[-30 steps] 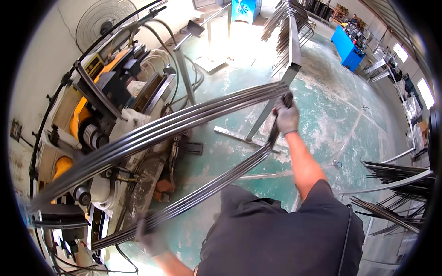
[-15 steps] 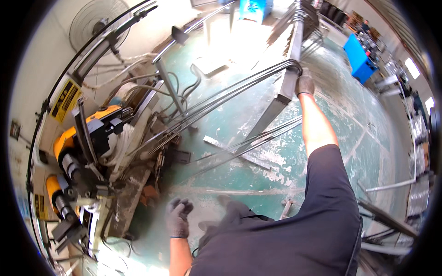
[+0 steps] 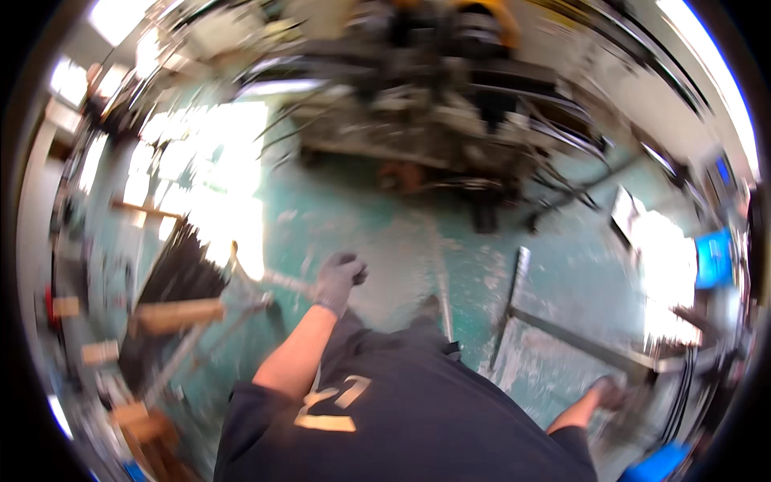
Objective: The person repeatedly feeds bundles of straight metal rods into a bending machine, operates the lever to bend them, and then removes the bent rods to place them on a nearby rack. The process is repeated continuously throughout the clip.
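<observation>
My left hand (image 3: 340,279), in a grey knit glove, hangs over the green floor in front of my body. Its fingers are curled in and nothing shows in them. Out to the right, my right hand (image 3: 610,392) is gloved too and smeared by motion, so its fingers cannot be made out. It is close to a grey metal stand (image 3: 574,341) with a flat foot on the floor. Thin dark bent rods (image 3: 684,394) hang from the stand's bar just beyond that hand. Whether the hand touches the bar cannot be told.
Ahead stands a dark machine (image 3: 377,132) with yellow-orange parts (image 3: 490,16) and loose hoses at its right. At left, a rack (image 3: 189,353) with wooden blocks (image 3: 177,316) carries a bundle of dark rods (image 3: 189,265). A blue box (image 3: 713,259) stands far right.
My view has swung left, so the machine is now ahead and the rod stand at my right. My right hand has left its place beside the rods' hooked ends on the bar.
</observation>
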### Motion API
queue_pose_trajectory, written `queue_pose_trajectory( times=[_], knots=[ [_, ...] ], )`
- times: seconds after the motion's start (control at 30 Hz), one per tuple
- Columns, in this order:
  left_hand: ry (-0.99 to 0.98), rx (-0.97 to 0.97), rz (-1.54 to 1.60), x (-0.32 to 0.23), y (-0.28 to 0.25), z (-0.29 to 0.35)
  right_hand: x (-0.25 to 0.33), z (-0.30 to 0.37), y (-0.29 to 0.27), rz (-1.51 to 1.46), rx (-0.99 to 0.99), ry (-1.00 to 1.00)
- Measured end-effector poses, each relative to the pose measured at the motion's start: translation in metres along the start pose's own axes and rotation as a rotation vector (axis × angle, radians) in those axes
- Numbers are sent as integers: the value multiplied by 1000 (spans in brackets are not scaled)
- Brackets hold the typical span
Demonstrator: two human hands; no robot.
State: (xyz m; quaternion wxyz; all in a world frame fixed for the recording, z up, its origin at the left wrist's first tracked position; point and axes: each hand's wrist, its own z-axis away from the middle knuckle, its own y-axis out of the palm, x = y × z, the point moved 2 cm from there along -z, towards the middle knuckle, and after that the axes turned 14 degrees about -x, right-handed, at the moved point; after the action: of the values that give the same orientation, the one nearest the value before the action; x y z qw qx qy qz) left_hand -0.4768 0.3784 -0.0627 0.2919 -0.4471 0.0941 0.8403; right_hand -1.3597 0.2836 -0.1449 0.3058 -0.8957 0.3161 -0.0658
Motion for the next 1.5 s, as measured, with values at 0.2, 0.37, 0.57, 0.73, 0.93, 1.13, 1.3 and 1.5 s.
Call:
queue_pose_trajectory(
  times=[0.2,0.37,0.57,0.73,0.93,1.13,1.3,1.5],
  knots=[
    [397,-306,33,-10,-215,-39,264,335,-105,-280,1253,-624],
    [766,-931,-177,-51,-447,-11,565,315,-365,-907,1190,-754],
    [655,-1517,-680,-109,-632,-13,760,329,-544,-1092,1089,-999],
    [517,-1376,-540,-93,-685,-70,835,428,-691,-1261,1044,-1471],
    [665,-1429,-379,-96,-669,-81,883,575,-811,-1325,988,-1825],
    [872,-1422,-278,-92,-682,-105,935,703,-885,-1346,916,-2020],
    [780,-1412,-309,-82,-686,-114,972,802,-918,-1589,683,-2016],
    [656,-1515,-415,-82,-692,-120,994,848,-919,-1363,728,-2345]
  ],
)
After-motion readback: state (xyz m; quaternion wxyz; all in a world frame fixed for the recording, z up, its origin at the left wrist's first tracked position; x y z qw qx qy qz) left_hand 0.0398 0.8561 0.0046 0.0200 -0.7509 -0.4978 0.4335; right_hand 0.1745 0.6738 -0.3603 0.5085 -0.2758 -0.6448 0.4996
